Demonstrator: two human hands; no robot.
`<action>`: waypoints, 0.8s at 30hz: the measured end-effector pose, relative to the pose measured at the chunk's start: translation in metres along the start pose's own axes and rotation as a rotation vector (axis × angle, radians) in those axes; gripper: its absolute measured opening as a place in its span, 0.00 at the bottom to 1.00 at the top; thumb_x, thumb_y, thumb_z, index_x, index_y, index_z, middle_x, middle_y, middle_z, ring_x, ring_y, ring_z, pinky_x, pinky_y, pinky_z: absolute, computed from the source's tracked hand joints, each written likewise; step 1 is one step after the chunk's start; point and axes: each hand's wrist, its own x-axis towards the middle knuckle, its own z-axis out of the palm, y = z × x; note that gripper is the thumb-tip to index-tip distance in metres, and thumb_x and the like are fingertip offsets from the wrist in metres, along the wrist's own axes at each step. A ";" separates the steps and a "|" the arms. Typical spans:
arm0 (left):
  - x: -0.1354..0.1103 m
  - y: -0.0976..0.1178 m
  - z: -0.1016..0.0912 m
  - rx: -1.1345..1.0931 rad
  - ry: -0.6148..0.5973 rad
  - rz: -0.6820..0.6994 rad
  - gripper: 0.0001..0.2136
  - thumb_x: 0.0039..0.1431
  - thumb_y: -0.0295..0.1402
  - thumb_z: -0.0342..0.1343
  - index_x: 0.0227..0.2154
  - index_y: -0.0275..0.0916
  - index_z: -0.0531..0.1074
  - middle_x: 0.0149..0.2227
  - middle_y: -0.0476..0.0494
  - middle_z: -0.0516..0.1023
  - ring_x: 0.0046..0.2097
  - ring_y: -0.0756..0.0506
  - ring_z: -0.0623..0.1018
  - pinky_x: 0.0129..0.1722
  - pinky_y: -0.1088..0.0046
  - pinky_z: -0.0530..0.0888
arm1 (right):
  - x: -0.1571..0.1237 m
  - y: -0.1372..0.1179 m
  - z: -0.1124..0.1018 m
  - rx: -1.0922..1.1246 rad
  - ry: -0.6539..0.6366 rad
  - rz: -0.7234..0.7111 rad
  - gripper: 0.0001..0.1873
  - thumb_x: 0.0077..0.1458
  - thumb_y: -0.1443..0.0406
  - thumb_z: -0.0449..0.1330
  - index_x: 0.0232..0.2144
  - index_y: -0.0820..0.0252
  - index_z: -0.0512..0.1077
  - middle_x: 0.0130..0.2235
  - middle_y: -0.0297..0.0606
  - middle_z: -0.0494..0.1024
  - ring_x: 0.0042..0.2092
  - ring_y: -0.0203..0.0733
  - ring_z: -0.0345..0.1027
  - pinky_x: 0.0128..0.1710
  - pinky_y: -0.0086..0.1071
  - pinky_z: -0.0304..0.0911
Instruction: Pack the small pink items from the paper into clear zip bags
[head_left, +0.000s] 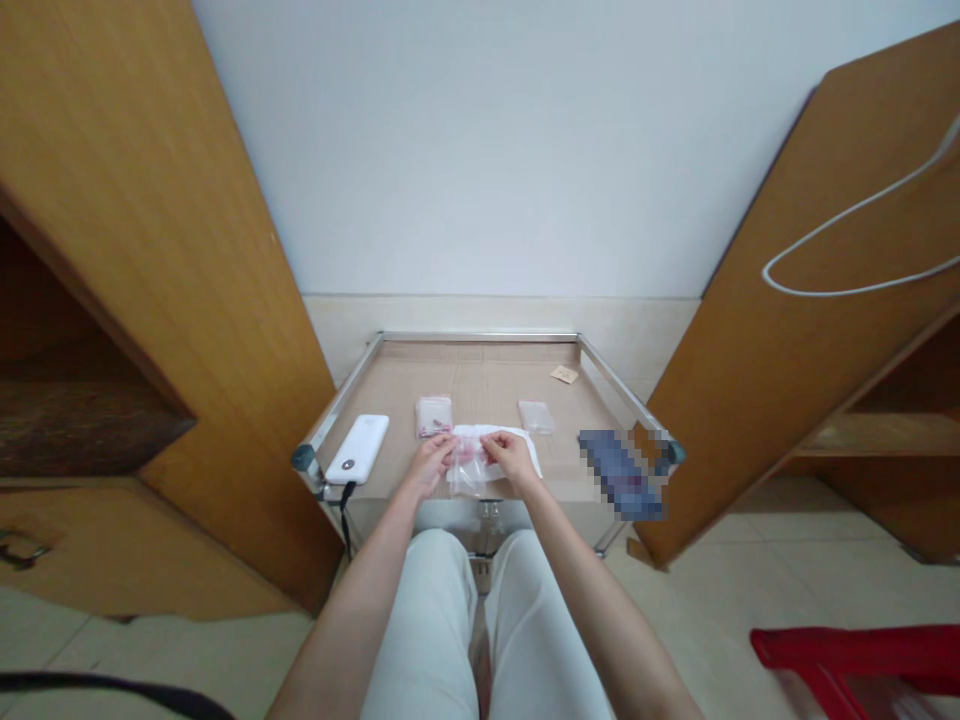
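Between my two hands is a small clear plastic bag [469,476], spread over a white sheet [525,462] near the front of the table. The fingers of my left hand [433,463] pinch the bag's upper left edge. At its upper right, my right hand [511,455] pinches the bag too. Pinkish marks show through the plastic; I cannot make out what they are. Just beyond my left hand lies a stack of clear bags [434,415] with reddish bits. Another clear packet [536,417] rests behind my right hand.
A white power bank [358,449] with a black cable lies at the table's left. On the right are a pixelated dark object [622,475] and a small tan paper [564,374]. A metal rail [480,337] edges the table. Wooden cabinets flank it; a red stool [855,650] stands lower right.
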 end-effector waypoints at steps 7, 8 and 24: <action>-0.001 -0.001 0.005 0.075 0.050 -0.008 0.13 0.31 0.36 0.63 0.19 0.33 0.69 0.22 0.48 0.75 0.26 0.49 0.75 0.33 0.72 0.71 | -0.003 0.008 -0.004 0.010 0.006 -0.023 0.14 0.39 0.56 0.57 0.17 0.63 0.66 0.16 0.31 0.67 0.18 0.30 0.57 0.19 0.25 0.53; -0.001 -0.001 0.005 0.074 0.057 -0.002 0.13 0.31 0.36 0.63 0.19 0.33 0.69 0.21 0.48 0.74 0.26 0.50 0.75 0.34 0.72 0.71 | -0.003 0.009 -0.004 0.016 0.007 -0.024 0.14 0.40 0.56 0.57 0.17 0.63 0.66 0.16 0.31 0.67 0.18 0.30 0.57 0.19 0.25 0.53; 0.001 -0.005 0.002 0.098 0.128 0.014 0.14 0.28 0.37 0.64 0.17 0.33 0.69 0.19 0.47 0.73 0.24 0.51 0.73 0.27 0.76 0.68 | -0.005 0.008 -0.007 0.008 0.005 0.019 0.16 0.36 0.54 0.58 0.16 0.63 0.66 0.16 0.32 0.67 0.19 0.31 0.57 0.21 0.26 0.54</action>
